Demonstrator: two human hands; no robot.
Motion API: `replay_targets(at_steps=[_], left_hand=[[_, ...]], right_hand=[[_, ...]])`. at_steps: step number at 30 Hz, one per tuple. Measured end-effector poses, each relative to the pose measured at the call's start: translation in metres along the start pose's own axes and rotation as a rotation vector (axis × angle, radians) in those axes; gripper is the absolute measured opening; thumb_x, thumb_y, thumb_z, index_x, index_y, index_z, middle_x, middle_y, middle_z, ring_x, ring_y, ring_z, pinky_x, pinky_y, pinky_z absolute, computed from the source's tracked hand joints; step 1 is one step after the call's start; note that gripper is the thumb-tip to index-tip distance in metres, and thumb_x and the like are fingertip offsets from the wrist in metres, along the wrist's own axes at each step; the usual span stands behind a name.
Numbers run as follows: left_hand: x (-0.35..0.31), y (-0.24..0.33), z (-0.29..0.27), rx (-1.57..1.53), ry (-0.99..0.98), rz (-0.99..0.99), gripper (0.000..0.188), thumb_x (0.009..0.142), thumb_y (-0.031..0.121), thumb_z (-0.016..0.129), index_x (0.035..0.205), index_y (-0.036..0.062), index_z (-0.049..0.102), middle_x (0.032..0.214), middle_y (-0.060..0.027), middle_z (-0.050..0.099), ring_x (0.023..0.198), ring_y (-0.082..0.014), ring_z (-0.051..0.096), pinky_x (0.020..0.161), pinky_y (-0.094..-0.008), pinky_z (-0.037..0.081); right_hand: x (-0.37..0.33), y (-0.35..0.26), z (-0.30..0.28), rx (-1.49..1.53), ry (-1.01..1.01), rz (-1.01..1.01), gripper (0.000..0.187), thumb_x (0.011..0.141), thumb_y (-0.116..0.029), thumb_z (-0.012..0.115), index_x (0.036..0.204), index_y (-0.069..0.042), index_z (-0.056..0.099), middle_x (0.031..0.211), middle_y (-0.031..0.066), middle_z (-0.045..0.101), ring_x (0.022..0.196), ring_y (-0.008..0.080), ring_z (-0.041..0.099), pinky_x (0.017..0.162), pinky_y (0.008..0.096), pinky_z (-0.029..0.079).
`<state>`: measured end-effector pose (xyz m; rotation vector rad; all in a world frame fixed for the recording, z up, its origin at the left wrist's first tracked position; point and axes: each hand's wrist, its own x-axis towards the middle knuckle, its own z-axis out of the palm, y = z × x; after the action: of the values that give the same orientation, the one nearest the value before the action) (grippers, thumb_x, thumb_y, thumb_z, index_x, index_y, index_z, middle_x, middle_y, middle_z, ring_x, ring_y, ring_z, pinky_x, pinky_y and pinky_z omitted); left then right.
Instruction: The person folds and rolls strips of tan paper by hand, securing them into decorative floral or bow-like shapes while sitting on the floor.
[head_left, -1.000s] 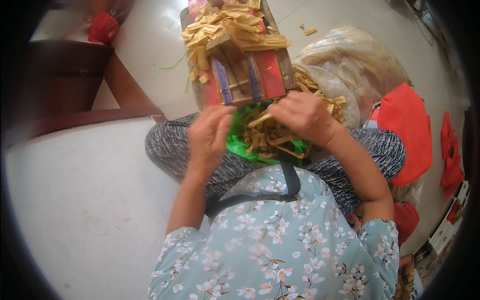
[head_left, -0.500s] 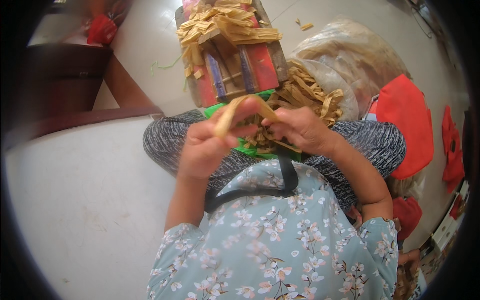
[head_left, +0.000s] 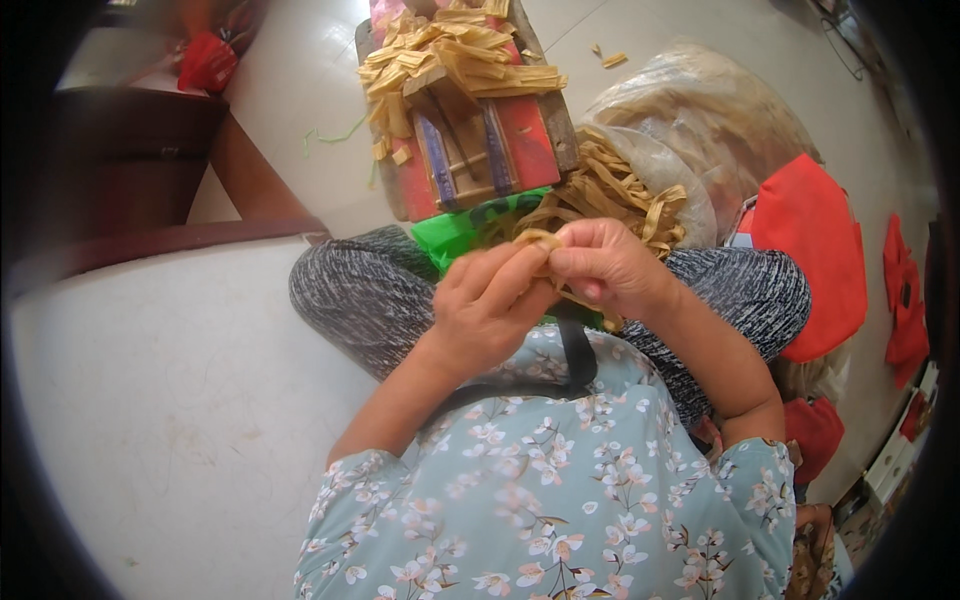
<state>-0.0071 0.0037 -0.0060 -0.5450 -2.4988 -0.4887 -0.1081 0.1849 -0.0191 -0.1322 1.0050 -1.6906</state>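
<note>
Grip closed: right hand (head_left: 622,268) and left hand (head_left: 488,300) pinch a tan strip (head_left: 538,237) between them, presumably for control, red board (head_left: 528,137) at 11 o'clock, loose strips (head_left: 603,180) at 1, likely for easy reach.

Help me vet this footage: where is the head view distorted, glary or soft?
Head view: white surface curves at its edge; glare whitens the floor near the top; the floral shirt has a smeared patch; left hand and right hand fairly clear.
</note>
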Motion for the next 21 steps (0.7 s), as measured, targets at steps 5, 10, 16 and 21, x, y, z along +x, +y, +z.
replay_targets(at_steps=[5, 10, 16, 21], left_hand=[[0.003, -0.006, -0.007, 0.011, 0.053, -0.188, 0.009, 0.079, 0.011, 0.073, 0.087, 0.01, 0.076, 0.139, -0.0156, 0.058, 0.138, -0.0375, 0.043, 0.116, -0.0501, 0.031], [-0.007, -0.018, -0.004, -0.107, 0.087, -0.321, 0.008, 0.079, 0.01, 0.075, 0.087, 0.0078, 0.073, 0.126, -0.0123, 0.067, 0.116, -0.03, 0.062, 0.109, -0.0479, 0.04], [0.003, 0.002, -0.014, -0.009, -0.002, -0.019, 0.02, 0.075, 0.014, 0.08, 0.093, 0.0101, 0.072, 0.09, -0.0035, 0.068, 0.077, -0.022, 0.063, 0.074, -0.0352, 0.051], [-0.008, -0.003, -0.002, -0.352, -0.106, -0.44, 0.019, 0.083, 0.014, 0.078, 0.098, 0.0047, 0.072, 0.083, -0.005, 0.069, 0.068, -0.0164, 0.062, 0.067, -0.0302, 0.05]], right_hand=[[-0.005, -0.007, 0.001, 0.135, -0.218, 0.022, 0.012, 0.097, -0.018, 0.065, 0.093, -0.006, 0.065, 0.076, -0.0038, 0.057, 0.064, 0.0016, 0.049, 0.057, 0.0177, 0.039], [0.004, -0.004, 0.0, -0.2, -0.047, -0.22, 0.011, 0.094, -0.006, 0.065, 0.104, -0.003, 0.061, 0.095, 0.0018, 0.064, 0.088, 0.0082, 0.062, 0.077, 0.0249, 0.052], [0.002, 0.004, -0.003, -0.314, 0.132, -0.181, 0.024, 0.093, -0.005, 0.065, 0.116, -0.002, 0.059, 0.103, 0.005, 0.065, 0.092, 0.0091, 0.062, 0.08, 0.0248, 0.052], [0.004, 0.008, 0.002, -0.088, 0.034, -0.187, 0.03, 0.094, -0.005, 0.065, 0.122, -0.002, 0.056, 0.104, 0.0032, 0.064, 0.095, 0.008, 0.062, 0.08, 0.0221, 0.051]])
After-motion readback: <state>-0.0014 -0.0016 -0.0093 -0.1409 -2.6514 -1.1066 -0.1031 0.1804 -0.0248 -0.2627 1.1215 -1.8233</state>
